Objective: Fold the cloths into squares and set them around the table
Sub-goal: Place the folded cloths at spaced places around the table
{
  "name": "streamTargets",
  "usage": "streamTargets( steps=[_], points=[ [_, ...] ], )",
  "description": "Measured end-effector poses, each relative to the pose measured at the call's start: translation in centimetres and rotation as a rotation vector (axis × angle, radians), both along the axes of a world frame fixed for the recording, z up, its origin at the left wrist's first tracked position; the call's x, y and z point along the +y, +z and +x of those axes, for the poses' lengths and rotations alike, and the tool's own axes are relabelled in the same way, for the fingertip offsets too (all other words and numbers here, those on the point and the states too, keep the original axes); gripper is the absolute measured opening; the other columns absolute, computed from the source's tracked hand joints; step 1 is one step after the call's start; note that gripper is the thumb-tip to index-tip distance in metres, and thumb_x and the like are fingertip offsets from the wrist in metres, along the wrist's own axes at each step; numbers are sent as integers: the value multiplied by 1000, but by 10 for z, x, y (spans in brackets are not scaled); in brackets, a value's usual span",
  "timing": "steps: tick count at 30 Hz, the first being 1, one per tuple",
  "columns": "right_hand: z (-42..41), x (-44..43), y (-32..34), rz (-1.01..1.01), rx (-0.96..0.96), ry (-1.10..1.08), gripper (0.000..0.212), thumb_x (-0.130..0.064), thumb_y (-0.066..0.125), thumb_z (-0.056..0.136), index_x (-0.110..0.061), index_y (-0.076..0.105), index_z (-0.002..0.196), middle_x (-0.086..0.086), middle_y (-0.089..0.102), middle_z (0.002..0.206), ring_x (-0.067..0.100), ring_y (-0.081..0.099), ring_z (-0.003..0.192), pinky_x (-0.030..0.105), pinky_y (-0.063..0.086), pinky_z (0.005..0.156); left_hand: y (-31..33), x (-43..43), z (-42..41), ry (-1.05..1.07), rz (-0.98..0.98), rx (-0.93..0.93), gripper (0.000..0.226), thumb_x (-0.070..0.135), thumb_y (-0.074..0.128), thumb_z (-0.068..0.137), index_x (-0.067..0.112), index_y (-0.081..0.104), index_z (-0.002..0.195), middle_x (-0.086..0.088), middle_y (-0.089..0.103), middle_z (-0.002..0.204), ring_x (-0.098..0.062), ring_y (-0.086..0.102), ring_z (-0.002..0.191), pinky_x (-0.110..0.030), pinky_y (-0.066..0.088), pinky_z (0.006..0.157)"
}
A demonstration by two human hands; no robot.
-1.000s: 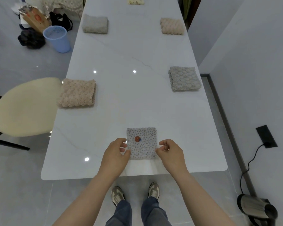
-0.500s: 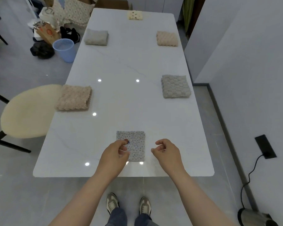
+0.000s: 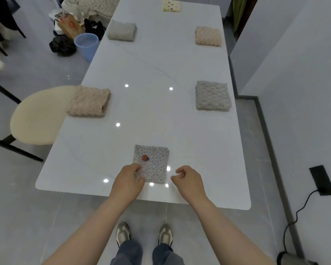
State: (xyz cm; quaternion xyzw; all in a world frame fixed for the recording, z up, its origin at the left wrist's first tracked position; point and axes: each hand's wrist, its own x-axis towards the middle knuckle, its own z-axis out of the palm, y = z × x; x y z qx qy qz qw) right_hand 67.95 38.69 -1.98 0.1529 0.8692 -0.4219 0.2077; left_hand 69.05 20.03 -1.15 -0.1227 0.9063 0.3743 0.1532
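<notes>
Right at the near end of the white table (image 3: 161, 64), a little left of its middle, the dotted cloth (image 3: 153, 161) lies flat as a folded square with a small red mark on top.

The left hand (image 3: 129, 181) sits at the cloth's near-left corner. Its fingers (image 3: 137, 166) are curled and overlap that corner, with the thumb tucked in just below them. The fabric there is blurred, so I cannot tell whether finger and thumb really nip it or only rest over it.

The right hand (image 3: 189, 181) is just to the right of the cloth's near-right corner, apart from its edge. Its fingers (image 3: 181, 170) are loosely curled with a gap between forefinger and thumb, and they grasp nothing.

Five more folded cloths are set around the table:
- The beige cloth (image 3: 89, 101) is at the left edge, about halfway up.
- The grey cloth (image 3: 212, 95) is opposite it, at the right edge.
- The pale grey cloth (image 3: 121, 31) is on the left, farther off.
- The pink cloth (image 3: 208, 36) is on the right, also farther off.
- The cream cloth (image 3: 171, 6) is at the far end.

A cream chair (image 3: 38, 115) stands by the left side, its seat partly under the table's edge beside the beige cloth. A blue bin (image 3: 86, 44) stands on the floor to the far left, close to the table.
</notes>
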Motion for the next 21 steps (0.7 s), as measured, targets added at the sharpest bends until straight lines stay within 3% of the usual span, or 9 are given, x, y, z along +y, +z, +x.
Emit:
streamTargets(
  steps=[3, 7, 9, 12, 15, 21],
  points=[
    [-5, -10, -13, 46, -48, 9, 29, -22, 61, 89, -10, 58, 115, -1, 59, 98, 11, 52, 87, 19, 37, 68, -12, -8, 0, -17, -11, -44, 43, 17, 57, 90, 10, 49, 131, -11, 48, 129, -21, 53, 113, -20, 35, 90],
    [-9, -20, -24, 84, -92, 32, 32, -28, 60, 91, -9, 57, 116, 2, 60, 109, 10, 50, 91, 20, 37, 76, -22, -13, 1, -40, -21, -58, 43, 19, 57, 90, 11, 48, 132, -10, 48, 128, -19, 50, 114, -16, 32, 89],
    [-9, -26, -28, 89, -105, 39, 27, -29, 59, 91, -10, 59, 111, -1, 59, 104, 10, 51, 89, 20, 37, 72, -24, -13, 2, -60, -25, -56, 43, 18, 56, 90, 11, 47, 132, -10, 49, 128, -20, 50, 115, -18, 32, 90],
    [-11, -33, -33, 109, -104, 39, 14, -27, 59, 90, -13, 59, 87, 0, 62, 90, 11, 53, 78, 17, 34, 54, -26, -14, 2, -82, -30, -48, 43, 16, 56, 90, 11, 48, 132, -11, 51, 126, -22, 50, 115, -21, 35, 94],
    [-13, -34, -34, 147, -97, 30, 22, -20, 59, 88, -13, 53, 67, 1, 60, 75, 12, 51, 69, 18, 32, 49, -28, -15, 3, -87, -29, -50, 44, 16, 57, 89, 11, 49, 132, -10, 51, 127, -22, 48, 117, -27, 36, 99],
    [-12, -32, -35, 137, -100, 32, 19, -14, 58, 87, -10, 56, 68, 1, 59, 73, 11, 50, 66, 20, 34, 51, -29, -16, 4, -87, -20, -51, 43, 17, 56, 90, 11, 48, 132, -9, 50, 128, -22, 48, 117, -26, 36, 99]
  ],
)
